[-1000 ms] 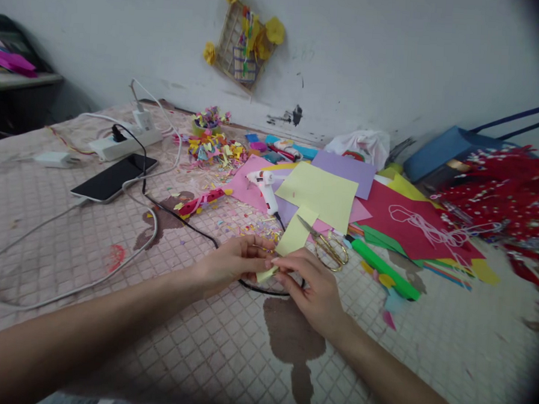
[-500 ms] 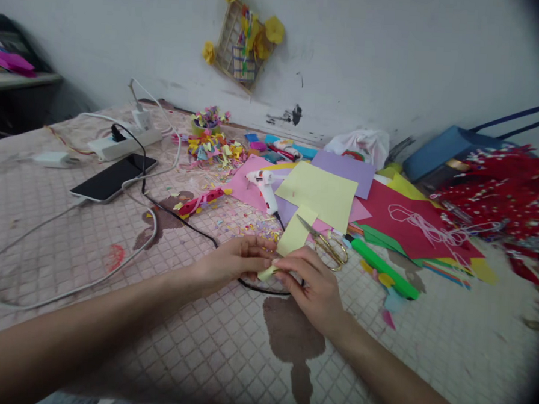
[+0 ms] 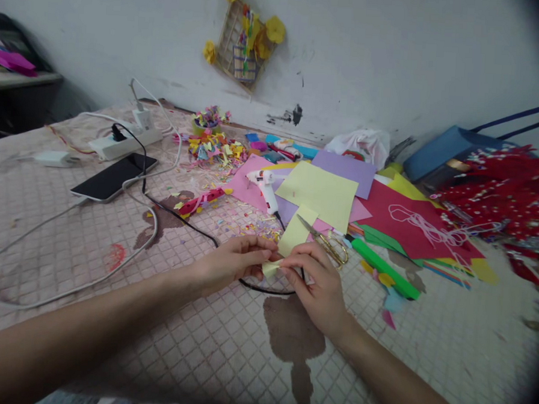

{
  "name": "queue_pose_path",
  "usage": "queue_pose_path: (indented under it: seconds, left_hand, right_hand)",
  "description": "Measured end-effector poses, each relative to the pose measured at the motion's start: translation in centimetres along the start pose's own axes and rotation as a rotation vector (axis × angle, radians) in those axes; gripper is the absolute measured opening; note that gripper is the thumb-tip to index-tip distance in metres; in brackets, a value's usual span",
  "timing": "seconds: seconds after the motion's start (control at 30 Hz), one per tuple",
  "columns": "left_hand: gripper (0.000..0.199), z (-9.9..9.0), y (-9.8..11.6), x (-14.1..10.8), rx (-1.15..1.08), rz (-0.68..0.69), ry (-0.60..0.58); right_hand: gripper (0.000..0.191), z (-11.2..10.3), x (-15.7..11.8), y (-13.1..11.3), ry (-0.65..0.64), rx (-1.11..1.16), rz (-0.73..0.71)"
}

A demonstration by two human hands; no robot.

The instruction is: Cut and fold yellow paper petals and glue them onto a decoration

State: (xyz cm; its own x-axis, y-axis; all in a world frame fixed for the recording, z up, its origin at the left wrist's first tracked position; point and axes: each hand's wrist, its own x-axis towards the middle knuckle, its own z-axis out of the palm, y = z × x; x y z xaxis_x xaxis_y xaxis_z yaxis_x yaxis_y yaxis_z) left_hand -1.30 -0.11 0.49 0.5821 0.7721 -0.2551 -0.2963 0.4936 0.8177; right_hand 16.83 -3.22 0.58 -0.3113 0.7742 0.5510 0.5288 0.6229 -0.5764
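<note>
Here at the front of the patterned cloth (image 3: 207, 355), the ground around the hands is crowded! The scissors (image 3: 325, 240) lie just beyond the right hand (image 3: 319, 286), blades slanting across a pale yellow strip (image 3: 299, 227), and that strip runs right down behind the fingers. A black cord (image 3: 265, 290) loops close beneath both hands. Farther back, the white glue gun (image 3: 267, 193) rests on its side over pink and purple paper, beside the big yellow sheet (image 3: 317, 192). Out right, a green stick (image 3: 386, 269) lies at a slant, with white string (image 3: 439, 232) tangled on the red sheet (image 3: 395, 217). Over left, it's the phone (image 3: 112, 178) in front of the power strip (image 3: 125, 146), and bright paper scraps (image 3: 215, 148) are heaped toward the wall.

And to the centre: the small yellow paper (image 3: 271, 268) is up between the two hands! It's pale, narrow where the right fingers pinch it, flaring wider toward the left, its lower edge showing. The left hand (image 3: 234, 263) has its fingers closed in on the other side, thumb against the paper; how firmly, I cannot tell.
</note>
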Motion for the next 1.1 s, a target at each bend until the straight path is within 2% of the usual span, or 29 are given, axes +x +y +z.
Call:
queue_pose_path:
  seconds: [0.17,0.33,0.63,0.8,0.97,1.1]
  left_hand:
    - [0.023,0.34,0.34,-0.17,0.05,0.061,-0.017]
    - [0.026,0.48,0.49,-0.31,0.099,0.073,0.005]
    - [0.025,0.15,0.38,-0.09,-0.012,-0.002,0.012]
    - [0.021,0.19,0.38,-0.07,-0.028,0.046,0.011]
    - [0.026,0.2,0.35,-0.08,0.058,0.043,0.023]
    - [0.025,-0.11,0.2,0.06,0.14,0.113,-0.005]
  right_hand:
    - [0.007,-0.05,0.15,-0.06,0.026,0.048,0.09]
    - [0.006,-0.05,0.09,-0.02,0.028,0.09,0.107]
    - [0.007,0.15,0.24,0.36,-0.006,0.185,0.133]
    - [0.008,0.14,0.17,0.65,0.01,0.186,0.164]
    - [0.008,0.18,0.21,0.4,-0.006,0.176,0.135]
    - [0.007,0.2,0.24,0.33,-0.008,0.192,0.137]
